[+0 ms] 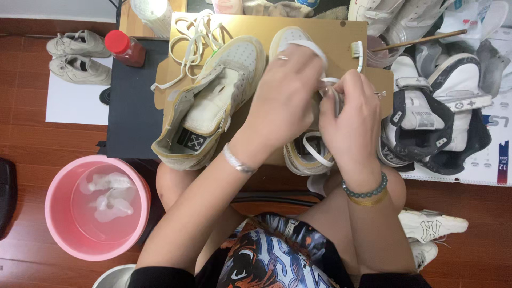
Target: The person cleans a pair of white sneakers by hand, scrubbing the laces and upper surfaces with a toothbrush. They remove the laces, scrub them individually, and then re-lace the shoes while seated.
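Two worn cream-and-tan sneakers rest on a brown cardboard sheet (341,37). The left sneaker (213,101) lies unlaced with its tongue showing. My left hand (285,93) covers the right sneaker (306,154) and grips its upper. My right hand (352,114) pinches a white shoelace (326,82) at that shoe's eyelets. A loose white lace (194,40) lies coiled at the cardboard's far left. I wear a silver bracelet on the left wrist and green and gold bracelets on the right.
A pink basin (56,213) of water with soaking white pieces stands on the wooden floor at left. A red-capped bottle (124,47) sits on a black mat (133,117). More sneakers are piled at right (437,106); a toothbrush (358,53) lies on the cardboard.
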